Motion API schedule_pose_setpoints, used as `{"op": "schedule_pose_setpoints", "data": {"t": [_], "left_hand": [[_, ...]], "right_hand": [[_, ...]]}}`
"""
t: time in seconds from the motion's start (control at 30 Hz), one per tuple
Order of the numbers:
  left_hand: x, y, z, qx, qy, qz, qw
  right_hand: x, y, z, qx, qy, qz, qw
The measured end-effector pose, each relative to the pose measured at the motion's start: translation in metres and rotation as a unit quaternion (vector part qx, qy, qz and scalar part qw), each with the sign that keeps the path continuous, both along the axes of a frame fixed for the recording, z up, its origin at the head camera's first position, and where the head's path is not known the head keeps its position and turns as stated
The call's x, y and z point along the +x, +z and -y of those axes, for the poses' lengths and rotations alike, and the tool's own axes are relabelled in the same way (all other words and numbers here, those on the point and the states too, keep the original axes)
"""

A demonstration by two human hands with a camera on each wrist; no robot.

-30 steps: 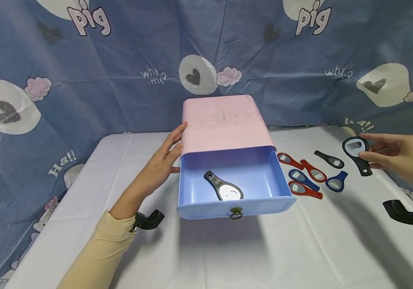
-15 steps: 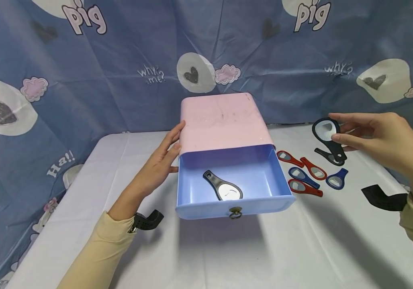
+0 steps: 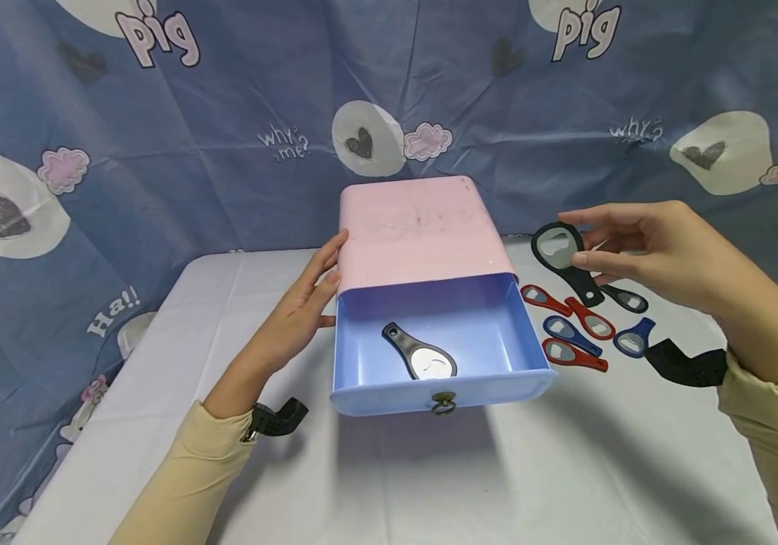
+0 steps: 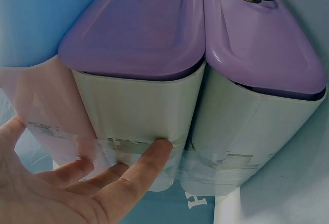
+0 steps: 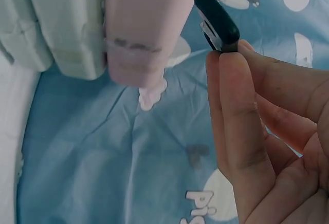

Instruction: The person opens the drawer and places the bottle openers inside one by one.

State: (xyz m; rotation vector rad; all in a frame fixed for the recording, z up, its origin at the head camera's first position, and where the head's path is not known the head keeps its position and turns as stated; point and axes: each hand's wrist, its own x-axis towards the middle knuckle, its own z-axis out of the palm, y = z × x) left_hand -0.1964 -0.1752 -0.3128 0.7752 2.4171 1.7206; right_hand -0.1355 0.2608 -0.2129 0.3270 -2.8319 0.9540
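Overhead, the head view shows the right hand (image 3: 661,253) pinching a black paddle-shaped bottle opener with a metal insert (image 3: 561,257) between thumb and fingertips, lifted off the table just right of the pink plastic drawer cabinet (image 3: 419,231); the right wrist view shows only the opener's black tip (image 5: 216,21) above the fingers (image 5: 241,111), with the cabinet's pink wall (image 5: 141,29) close beside it. The left hand (image 3: 303,306) lies flat, fingers straight, against the cabinet's left side; its wrist view adds pale green neighbouring units with purple ring-pull drawer fronts (image 4: 139,34), which the head view does not show. The blue pull-out drawer (image 3: 368,375) stands open toward the viewer, holding a second black bottle opener (image 3: 419,352) with bare floor around it. Right of the drawer lie red, blue and black bottle openers (image 3: 586,329), grouped closely. A white cloth-covered table (image 3: 430,477) carries everything, unoccupied along its near edge; a blue cartoon-printed fabric backdrop (image 3: 157,151) hangs behind.
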Motion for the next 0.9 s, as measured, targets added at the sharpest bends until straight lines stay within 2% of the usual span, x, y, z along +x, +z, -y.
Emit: {"op": "schedule_pose_setpoints", "data": {"t": [0.2, 0.53, 0.9], "left_hand": [[0.001, 0.0, 0.002, -0.002, 0.002, 0.0, 1.0], [0.0, 0.0, 0.002, -0.001, 0.001, 0.001, 1.0], [0.0, 0.001, 0.001, 0.011, -0.005, 0.009, 0.9999]], "right_hand": [[0.0, 0.006, 0.014, 0.009, 0.011, -0.005, 1.0], [-0.003, 0.011, 0.035, -0.014, 0.04, 0.005, 0.999], [-0.001, 0.014, 0.055, 0.011, 0.084, 0.018, 0.996]]}}
